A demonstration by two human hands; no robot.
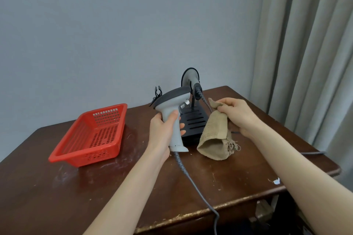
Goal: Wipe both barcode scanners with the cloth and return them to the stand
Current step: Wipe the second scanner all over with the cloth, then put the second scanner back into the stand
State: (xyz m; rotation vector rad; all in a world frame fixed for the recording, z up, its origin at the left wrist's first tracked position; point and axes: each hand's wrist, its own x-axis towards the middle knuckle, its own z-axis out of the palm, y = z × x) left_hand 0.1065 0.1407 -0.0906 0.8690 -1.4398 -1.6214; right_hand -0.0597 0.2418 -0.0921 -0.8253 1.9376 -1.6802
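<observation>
Near the table's [210,187] far edge, before the stand [193,122] holding the second scanner [191,76], our left hand [162,129] grips the scanner [172,108], handle upright. Just right, not touching, our right hand [236,114] pinches the hanging cloth [214,135].

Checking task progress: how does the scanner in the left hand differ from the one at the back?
The held scanner is gripped by its handle in the left hand, off the stand; the back scanner sits on the stand. The held scanner's cable runs off the front edge of the table; the back scanner's cable hangs beside the stand. Both are grey, dark-rimmed, corded.
</observation>
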